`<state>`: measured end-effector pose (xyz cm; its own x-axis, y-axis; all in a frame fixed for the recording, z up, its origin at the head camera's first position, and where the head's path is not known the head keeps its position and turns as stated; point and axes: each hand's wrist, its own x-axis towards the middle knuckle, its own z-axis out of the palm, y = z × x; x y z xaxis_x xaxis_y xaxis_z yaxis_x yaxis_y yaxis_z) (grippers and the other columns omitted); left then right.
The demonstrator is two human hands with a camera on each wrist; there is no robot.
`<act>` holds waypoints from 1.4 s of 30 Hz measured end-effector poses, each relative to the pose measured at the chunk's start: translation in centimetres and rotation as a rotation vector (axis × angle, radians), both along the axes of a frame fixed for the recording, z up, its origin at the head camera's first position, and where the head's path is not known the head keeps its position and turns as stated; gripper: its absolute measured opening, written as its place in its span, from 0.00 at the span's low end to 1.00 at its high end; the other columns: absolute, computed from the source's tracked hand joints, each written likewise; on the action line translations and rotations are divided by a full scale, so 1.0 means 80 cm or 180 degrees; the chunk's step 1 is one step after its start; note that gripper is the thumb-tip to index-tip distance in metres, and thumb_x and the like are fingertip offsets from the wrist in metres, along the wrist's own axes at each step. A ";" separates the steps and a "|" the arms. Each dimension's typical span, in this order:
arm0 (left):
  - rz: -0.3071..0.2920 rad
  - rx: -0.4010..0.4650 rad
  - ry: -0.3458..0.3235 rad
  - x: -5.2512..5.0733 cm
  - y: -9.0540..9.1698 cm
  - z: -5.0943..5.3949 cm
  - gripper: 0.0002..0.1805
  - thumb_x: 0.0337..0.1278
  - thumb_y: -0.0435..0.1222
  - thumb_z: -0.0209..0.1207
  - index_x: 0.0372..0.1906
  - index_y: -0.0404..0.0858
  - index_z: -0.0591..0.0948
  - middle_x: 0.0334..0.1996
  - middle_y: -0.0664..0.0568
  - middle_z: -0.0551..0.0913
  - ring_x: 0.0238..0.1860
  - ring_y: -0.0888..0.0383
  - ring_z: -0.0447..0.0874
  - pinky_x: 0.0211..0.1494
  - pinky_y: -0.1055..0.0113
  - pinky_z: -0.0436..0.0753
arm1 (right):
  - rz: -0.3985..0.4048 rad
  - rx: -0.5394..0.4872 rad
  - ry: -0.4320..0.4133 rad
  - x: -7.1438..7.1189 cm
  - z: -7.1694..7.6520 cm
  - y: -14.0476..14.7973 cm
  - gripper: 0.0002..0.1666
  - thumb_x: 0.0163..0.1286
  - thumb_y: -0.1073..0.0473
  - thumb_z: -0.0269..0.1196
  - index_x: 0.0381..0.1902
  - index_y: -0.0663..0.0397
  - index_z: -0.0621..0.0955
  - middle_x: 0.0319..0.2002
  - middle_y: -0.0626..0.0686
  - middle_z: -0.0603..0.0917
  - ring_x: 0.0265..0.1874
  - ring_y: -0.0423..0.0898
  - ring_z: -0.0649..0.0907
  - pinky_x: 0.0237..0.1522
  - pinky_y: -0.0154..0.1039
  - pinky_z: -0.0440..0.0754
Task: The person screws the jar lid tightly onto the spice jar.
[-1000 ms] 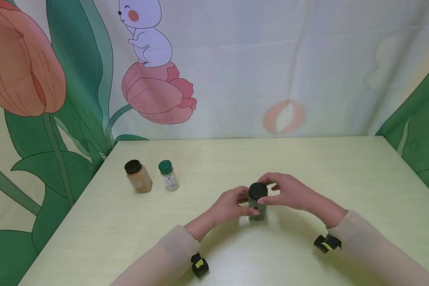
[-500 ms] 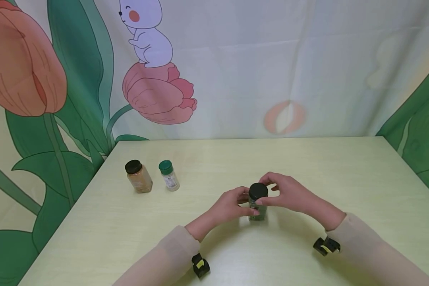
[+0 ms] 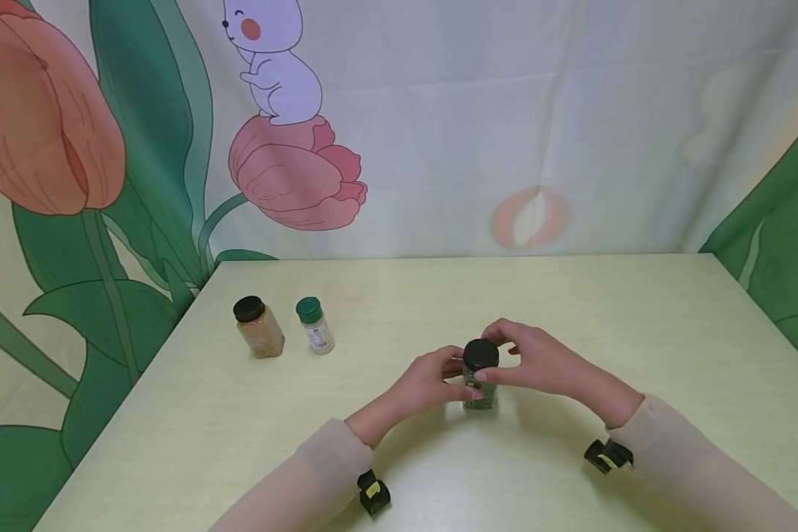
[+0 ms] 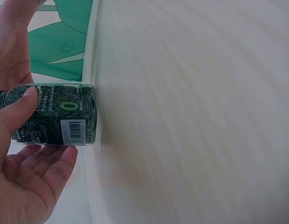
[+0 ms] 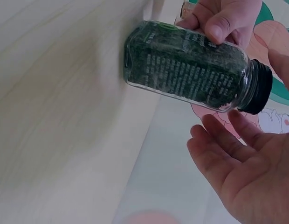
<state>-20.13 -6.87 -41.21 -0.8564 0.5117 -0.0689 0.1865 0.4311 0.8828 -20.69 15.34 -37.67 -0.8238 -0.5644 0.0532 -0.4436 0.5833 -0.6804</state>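
Observation:
A glass jar of chopped parsley (image 3: 482,395) with a black lid (image 3: 481,355) stands upright on the table, right of the middle. My left hand (image 3: 422,384) grips its body from the left, thumb in front and fingers round the back. Up by the lid, my right hand (image 3: 539,360) holds the jar from the right, thumb across the front just under the lid. In the left wrist view the dark green flakes of the parsley jar (image 4: 56,114) show through the glass. The right wrist view has the right hand's fingertips (image 5: 235,116) at the jar's shoulder, beside the lid.
Further back on the left of the pale table (image 3: 372,310) stand a tan-filled jar with a black lid (image 3: 261,332) and a small bottle with a green cap (image 3: 315,329). A printed cloth (image 3: 425,148) hangs behind the table's back edge.
The right thumb has shifted slightly left across the front of the jar. Both hands and the jar otherwise stay in place.

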 end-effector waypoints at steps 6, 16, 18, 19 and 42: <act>0.0016 -0.0008 -0.0027 0.000 0.000 0.000 0.27 0.59 0.35 0.71 0.60 0.32 0.76 0.61 0.38 0.84 0.67 0.42 0.81 0.72 0.49 0.78 | 0.0402 -0.0079 -0.0246 -0.008 0.008 0.006 0.33 0.69 0.54 0.67 0.67 0.63 0.73 0.62 0.62 0.82 0.64 0.61 0.79 0.63 0.59 0.83; 0.0009 -0.0010 -0.0047 0.001 0.000 0.000 0.27 0.59 0.35 0.71 0.61 0.31 0.76 0.61 0.38 0.84 0.67 0.42 0.81 0.72 0.49 0.78 | 0.0691 -0.0120 -0.0452 -0.021 0.018 0.008 0.32 0.70 0.60 0.64 0.68 0.67 0.72 0.63 0.64 0.80 0.64 0.62 0.79 0.66 0.57 0.82; 0.0012 -0.0021 -0.0044 0.000 0.000 0.000 0.28 0.59 0.35 0.71 0.61 0.31 0.76 0.61 0.38 0.84 0.67 0.42 0.81 0.72 0.49 0.79 | 0.0723 -0.0109 -0.0449 -0.022 0.019 0.007 0.31 0.70 0.61 0.64 0.68 0.67 0.73 0.62 0.64 0.81 0.64 0.61 0.79 0.66 0.57 0.82; 0.0015 -0.0020 -0.0050 0.000 0.000 0.000 0.28 0.59 0.35 0.71 0.61 0.32 0.76 0.61 0.38 0.84 0.67 0.42 0.81 0.72 0.49 0.78 | 0.0738 -0.0106 -0.0451 -0.022 0.020 0.007 0.31 0.69 0.61 0.64 0.67 0.66 0.73 0.62 0.64 0.81 0.63 0.61 0.79 0.65 0.57 0.82; 0.0012 -0.0060 -0.0067 0.001 0.000 0.001 0.28 0.59 0.36 0.71 0.61 0.32 0.75 0.62 0.37 0.84 0.68 0.42 0.80 0.71 0.48 0.79 | 0.0617 -0.0109 -0.0474 -0.021 0.012 0.004 0.25 0.69 0.60 0.66 0.61 0.64 0.77 0.56 0.60 0.83 0.59 0.56 0.81 0.66 0.56 0.82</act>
